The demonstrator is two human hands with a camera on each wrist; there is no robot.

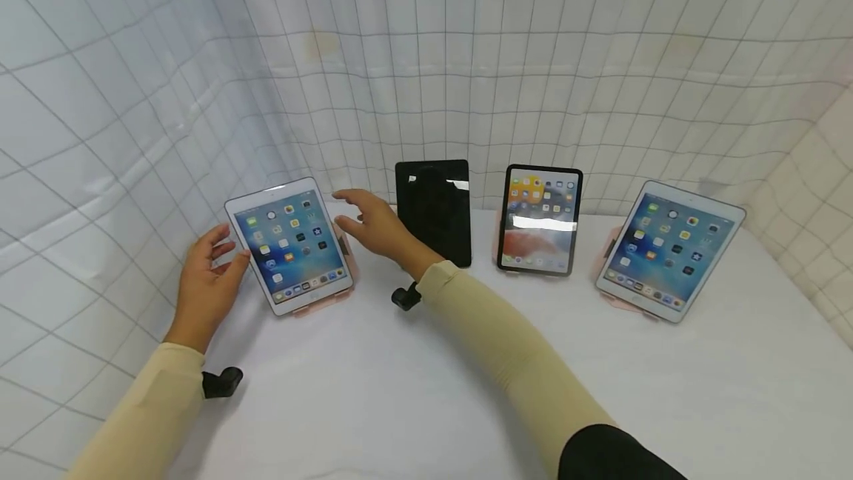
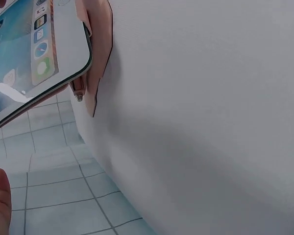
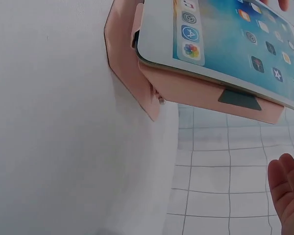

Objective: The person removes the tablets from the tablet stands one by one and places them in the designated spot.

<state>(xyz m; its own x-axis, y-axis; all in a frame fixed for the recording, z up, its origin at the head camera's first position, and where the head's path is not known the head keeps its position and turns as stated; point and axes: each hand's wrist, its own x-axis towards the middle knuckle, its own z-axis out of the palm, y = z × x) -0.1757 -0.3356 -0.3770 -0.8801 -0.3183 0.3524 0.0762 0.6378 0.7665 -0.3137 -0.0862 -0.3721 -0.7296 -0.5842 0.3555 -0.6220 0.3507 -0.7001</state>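
Observation:
A white-framed tablet (image 1: 289, 243) with its home screen lit leans on a pink stand (image 3: 201, 90) at the left of the table. Beside its left edge is my left hand (image 1: 206, 291), fingers loosely bent, the thumb tip overlapping the frame in the head view. The left wrist view shows that hand (image 2: 0, 200) with a gap between it and the tablet. To the tablet's right, my right hand (image 1: 383, 228) hovers with fingers and thumb spread, holding nothing. A gap also shows between this hand (image 3: 289, 186) and the tablet in the right wrist view.
Behind my right forearm stands a dark-screened tablet (image 1: 435, 206). Farther right are a black-framed lit tablet (image 1: 541, 221) and another white-framed tablet (image 1: 669, 250), both propped up. A white checked curtain (image 1: 520, 58) surrounds the white table (image 1: 373, 384) at the back and sides.

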